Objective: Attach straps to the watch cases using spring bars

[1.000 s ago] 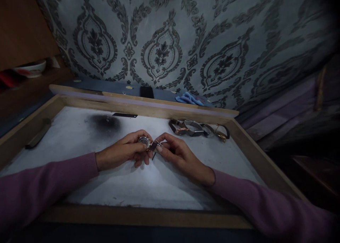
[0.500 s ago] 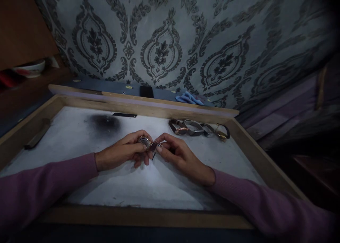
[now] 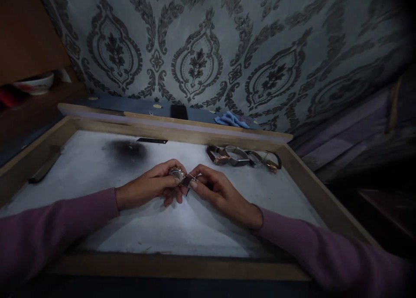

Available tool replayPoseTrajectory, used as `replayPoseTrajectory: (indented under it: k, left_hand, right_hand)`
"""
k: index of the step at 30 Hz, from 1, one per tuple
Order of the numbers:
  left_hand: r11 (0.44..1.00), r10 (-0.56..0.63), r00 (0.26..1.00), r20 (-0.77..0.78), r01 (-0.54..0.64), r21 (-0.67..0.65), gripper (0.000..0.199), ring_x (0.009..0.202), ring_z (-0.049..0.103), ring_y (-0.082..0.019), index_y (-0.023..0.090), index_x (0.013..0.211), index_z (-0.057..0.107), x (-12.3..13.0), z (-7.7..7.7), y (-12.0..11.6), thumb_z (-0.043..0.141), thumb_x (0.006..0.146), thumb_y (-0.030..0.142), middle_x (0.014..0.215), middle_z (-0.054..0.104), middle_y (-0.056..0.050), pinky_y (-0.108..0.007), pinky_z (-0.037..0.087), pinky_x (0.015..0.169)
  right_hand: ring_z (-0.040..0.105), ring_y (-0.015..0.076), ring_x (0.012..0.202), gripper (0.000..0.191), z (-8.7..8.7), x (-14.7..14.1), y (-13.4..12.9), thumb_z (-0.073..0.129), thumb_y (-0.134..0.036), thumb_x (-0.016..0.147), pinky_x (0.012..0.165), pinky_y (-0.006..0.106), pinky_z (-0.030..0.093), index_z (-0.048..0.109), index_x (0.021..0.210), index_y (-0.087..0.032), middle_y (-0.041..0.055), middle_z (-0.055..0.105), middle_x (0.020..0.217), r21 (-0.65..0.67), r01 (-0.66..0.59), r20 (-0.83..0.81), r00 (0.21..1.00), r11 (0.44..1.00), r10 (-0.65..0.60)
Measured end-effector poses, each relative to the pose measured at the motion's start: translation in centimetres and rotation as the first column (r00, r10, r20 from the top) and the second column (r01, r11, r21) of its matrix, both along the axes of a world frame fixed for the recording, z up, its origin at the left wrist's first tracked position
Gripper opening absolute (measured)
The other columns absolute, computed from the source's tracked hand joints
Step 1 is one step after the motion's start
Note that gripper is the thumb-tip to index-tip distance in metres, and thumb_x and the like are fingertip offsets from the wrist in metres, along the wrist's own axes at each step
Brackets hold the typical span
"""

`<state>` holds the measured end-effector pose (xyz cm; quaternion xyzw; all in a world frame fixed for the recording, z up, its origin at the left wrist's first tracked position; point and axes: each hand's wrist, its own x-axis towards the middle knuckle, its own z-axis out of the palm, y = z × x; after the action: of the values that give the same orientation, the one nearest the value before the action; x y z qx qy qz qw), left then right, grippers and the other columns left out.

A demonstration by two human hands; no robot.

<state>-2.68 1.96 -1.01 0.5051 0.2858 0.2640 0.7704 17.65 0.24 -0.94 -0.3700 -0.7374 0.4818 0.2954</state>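
Near the middle of the white-bottomed wooden tray [image 3: 182,263], my left hand [image 3: 152,186] grips a round watch [image 3: 177,174] with a shiny gold-coloured rim, its thumb on the face. A dark strap [image 3: 187,180] runs from the watch toward the right. My right hand [image 3: 219,193] pinches the strap end between thumb and forefinger. A thin light-coloured piece shows at those fingertips, too small to make out. Both hands are held above the tray bottom, close together.
Several watches [image 3: 238,156] stand in a row at the tray's back right. A flat black strip [image 3: 152,140] lies at the back, beside a dark smudge. At the left wall rests a dark long object [image 3: 44,165]. Behind the tray are a black phone-like object [image 3: 179,112] and blue cloth [image 3: 231,119].
The fingers of my right hand have shifted very slightly at the strap. Otherwise the hands and the watch are held as before.
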Motion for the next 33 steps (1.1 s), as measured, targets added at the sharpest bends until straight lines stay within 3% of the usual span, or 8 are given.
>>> replayPoseTrajectory:
  k: [8, 22, 30, 33]
  left_hand:
    - [1.0, -0.004, 1.0, 0.0, 0.004, 0.007, 0.014, 0.066, 0.062, -0.013, 0.017, 0.095, 0.048, -0.1, 0.0, 0.01, 0.055, 0.084, 0.02, 0.079, 0.062, -0.003, -0.018, 0.042, 0.046]
    - [1.0, -0.024, 1.0, -0.012, 0.024, 0.015, 0.013, 0.064, 0.064, -0.012, 0.017, 0.097, 0.045, -0.13, -0.26, -0.06, 0.052, 0.087, 0.019, 0.082, 0.061, -0.002, -0.018, 0.042, 0.045]
    - [0.996, -0.084, 0.996, -0.005, 0.083, -0.036, 0.011, 0.08, 0.069, -0.017, 0.018, 0.095, 0.043, -0.39, -0.33, -0.11, 0.051, 0.093, 0.026, 0.081, 0.06, -0.002, -0.023, 0.052, 0.06]
    - [0.996, -0.086, 0.996, -0.039, 0.086, -0.016, 0.014, 0.069, 0.068, -0.015, 0.02, 0.096, 0.041, -0.39, -0.64, -0.11, 0.047, 0.096, 0.032, 0.08, 0.059, 0.0, -0.021, 0.051, 0.052]
  right_hand:
    - [0.046, 0.0095, 0.059, 0.024, 0.07, -0.01, -0.21, 0.052, -0.04, 0.093, 0.054, 0.022, 0.033, 0.052, 0.096, -0.016, 0.0007, 0.061, 0.073, -0.086, 0.021, -0.043, 0.999, 0.996, -0.025]
    - [0.042, 0.0095, 0.056, 0.02, -0.34, -0.12, -0.25, 0.052, -0.036, 0.093, 0.053, 0.023, 0.033, 0.054, 0.095, -0.017, -0.0014, 0.057, 0.068, -0.022, 0.043, -0.05, 0.998, 0.999, -0.044]
    - [0.038, 0.0084, 0.056, 0.017, -0.39, -0.27, -0.31, 0.054, -0.033, 0.093, 0.05, 0.021, 0.03, 0.055, 0.093, -0.016, -0.0045, 0.049, 0.064, -0.005, 0.037, -0.072, 0.997, 0.999, -0.037]
    - [0.04, 0.009, 0.057, 0.019, -0.51, -0.27, -0.33, 0.054, -0.035, 0.093, 0.052, 0.022, 0.031, 0.056, 0.091, -0.016, -0.0032, 0.052, 0.066, -0.006, 0.029, -0.048, 0.998, 1.0, -0.029]
